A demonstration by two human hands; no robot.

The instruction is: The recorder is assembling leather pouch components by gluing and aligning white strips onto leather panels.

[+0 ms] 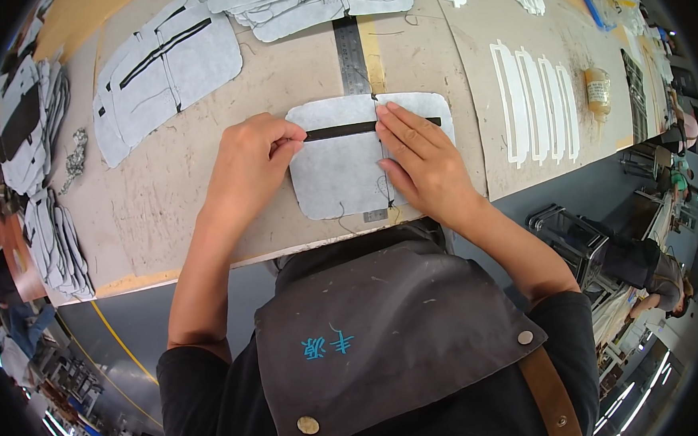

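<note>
A pale grey, round-cornered panel lies flat at the table's near edge. Across its upper part runs a narrow black strip. My left hand pinches the strip's left end between thumb and fingertips, at the panel's left edge. With fingers stretched out flat, my right hand rests on the panel and covers part of the strip; the strip's right end shows beyond the fingers. A dark seam with loose threads crosses the panel from top to bottom beside the right fingertips. A metal ruler runs under the panel and shows above it.
Similar panels lie at the upper left, and a thick stack sits at the far middle. More stacked pieces line the left edge. To the right are white slotted strips and a yellowish bottle. People work further off.
</note>
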